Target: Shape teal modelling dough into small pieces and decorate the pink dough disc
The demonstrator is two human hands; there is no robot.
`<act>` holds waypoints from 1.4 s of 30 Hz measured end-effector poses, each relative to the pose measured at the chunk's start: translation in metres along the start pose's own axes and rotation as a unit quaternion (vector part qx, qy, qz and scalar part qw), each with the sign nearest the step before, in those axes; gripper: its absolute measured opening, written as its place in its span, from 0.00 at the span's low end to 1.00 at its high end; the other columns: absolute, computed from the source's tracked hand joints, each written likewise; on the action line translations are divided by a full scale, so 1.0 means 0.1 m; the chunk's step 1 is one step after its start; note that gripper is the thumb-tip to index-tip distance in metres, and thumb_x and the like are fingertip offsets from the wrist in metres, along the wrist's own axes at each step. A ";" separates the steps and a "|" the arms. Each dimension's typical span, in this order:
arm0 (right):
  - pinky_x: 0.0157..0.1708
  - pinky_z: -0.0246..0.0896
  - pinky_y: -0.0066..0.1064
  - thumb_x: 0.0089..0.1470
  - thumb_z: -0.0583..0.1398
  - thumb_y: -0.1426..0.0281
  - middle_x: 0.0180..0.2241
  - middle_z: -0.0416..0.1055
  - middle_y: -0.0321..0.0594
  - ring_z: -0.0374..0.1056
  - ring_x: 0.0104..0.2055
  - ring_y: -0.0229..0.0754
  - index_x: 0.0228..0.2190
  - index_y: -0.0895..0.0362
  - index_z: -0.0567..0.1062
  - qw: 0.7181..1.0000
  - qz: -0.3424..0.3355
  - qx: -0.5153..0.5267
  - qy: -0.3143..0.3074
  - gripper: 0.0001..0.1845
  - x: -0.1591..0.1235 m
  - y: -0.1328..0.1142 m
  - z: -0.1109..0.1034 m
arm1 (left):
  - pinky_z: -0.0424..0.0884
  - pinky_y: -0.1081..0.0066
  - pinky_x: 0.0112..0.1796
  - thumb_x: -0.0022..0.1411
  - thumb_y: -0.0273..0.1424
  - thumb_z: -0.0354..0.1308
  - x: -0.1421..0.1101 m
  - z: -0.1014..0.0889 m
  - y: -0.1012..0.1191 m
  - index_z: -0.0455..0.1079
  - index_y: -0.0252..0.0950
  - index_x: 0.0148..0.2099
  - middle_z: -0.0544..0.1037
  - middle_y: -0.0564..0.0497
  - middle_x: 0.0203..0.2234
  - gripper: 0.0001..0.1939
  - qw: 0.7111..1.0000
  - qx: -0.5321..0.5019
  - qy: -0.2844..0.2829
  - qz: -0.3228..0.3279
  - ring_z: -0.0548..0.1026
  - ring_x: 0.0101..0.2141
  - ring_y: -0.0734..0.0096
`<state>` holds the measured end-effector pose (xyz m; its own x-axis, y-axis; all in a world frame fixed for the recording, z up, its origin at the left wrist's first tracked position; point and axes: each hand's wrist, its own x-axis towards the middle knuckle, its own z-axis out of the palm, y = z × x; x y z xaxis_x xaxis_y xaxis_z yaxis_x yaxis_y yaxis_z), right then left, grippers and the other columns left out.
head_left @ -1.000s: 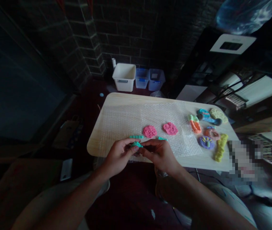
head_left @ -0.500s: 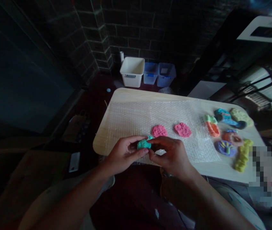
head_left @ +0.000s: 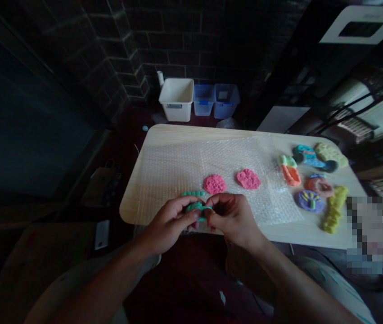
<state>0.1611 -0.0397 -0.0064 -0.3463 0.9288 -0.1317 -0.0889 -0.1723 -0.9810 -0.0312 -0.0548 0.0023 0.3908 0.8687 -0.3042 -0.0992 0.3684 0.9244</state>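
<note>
Both my hands meet at the near edge of a light wooden table point(head_left: 164, 135). My left hand point(head_left: 169, 222) and my right hand point(head_left: 233, 218) pinch a teal lump of clay point(head_left: 196, 209) between their fingertips. A short teal clay strip point(head_left: 193, 194) lies on the bubble wrap point(head_left: 177, 166) just beyond my left fingers. Two flat pink clay discs point(head_left: 214, 184) point(head_left: 248, 178) rest on the wrap past my hands.
Finished clay shapes sit at the table's right end: an orange and green piece point(head_left: 290, 171), a blue piece point(head_left: 309, 157), a purple disc point(head_left: 308, 200), a yellow-green strip point(head_left: 333, 209). A white bin point(head_left: 176, 99) and two blue bins point(head_left: 215, 100) stand on the floor behind.
My hands stay together on the teal lump, which looks flatter between the fingers than before. The view has shifted a little; the teal strip shows again beside my left hand.
</note>
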 end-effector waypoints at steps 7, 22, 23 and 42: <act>0.35 0.75 0.32 0.62 0.67 0.71 0.38 0.84 0.43 0.79 0.34 0.41 0.50 0.55 0.82 0.971 -0.147 -0.184 -0.044 0.14 -0.02 -0.10 -0.08 | 0.71 0.72 0.33 0.70 0.46 0.63 0.05 -0.06 -0.11 0.77 0.37 0.53 0.77 0.50 0.34 0.19 0.998 -0.034 0.040 -0.022 0.74 0.31 0.72; 0.31 0.68 0.27 0.58 0.67 0.72 0.29 0.80 0.37 0.74 0.28 0.36 0.32 0.56 0.83 0.949 -0.167 -0.263 -0.040 0.03 -0.08 -0.06 -0.05 | 0.66 0.72 0.29 0.73 0.38 0.55 -0.03 -0.06 0.02 0.72 0.35 0.51 0.72 0.55 0.27 0.13 0.978 0.203 -0.041 0.012 0.70 0.27 0.72; 0.31 0.67 0.27 0.57 0.66 0.73 0.29 0.80 0.36 0.73 0.28 0.36 0.31 0.56 0.82 0.951 -0.164 -0.259 -0.034 0.03 -0.08 -0.06 -0.03 | 0.65 0.73 0.28 0.71 0.36 0.54 -0.01 -0.04 0.02 0.73 0.35 0.47 0.71 0.55 0.25 0.11 0.976 0.216 -0.036 0.018 0.69 0.26 0.73; 0.24 0.66 0.29 0.65 0.67 0.56 0.24 0.73 0.34 0.69 0.25 0.36 0.42 0.57 0.84 0.984 -0.074 -0.017 0.162 0.17 0.27 -0.04 -0.63 | 0.73 0.57 0.55 0.74 0.38 0.57 0.42 -0.93 -0.08 0.76 0.38 0.53 0.77 0.44 0.48 0.12 0.805 0.495 0.237 0.226 0.76 0.51 0.56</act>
<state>0.2112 0.0067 -0.0150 -0.0152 0.9997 -0.0208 -0.0835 -0.0220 -0.9963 -0.0989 0.0098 -0.0397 0.1031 0.9548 0.2787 0.7366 -0.2616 0.6237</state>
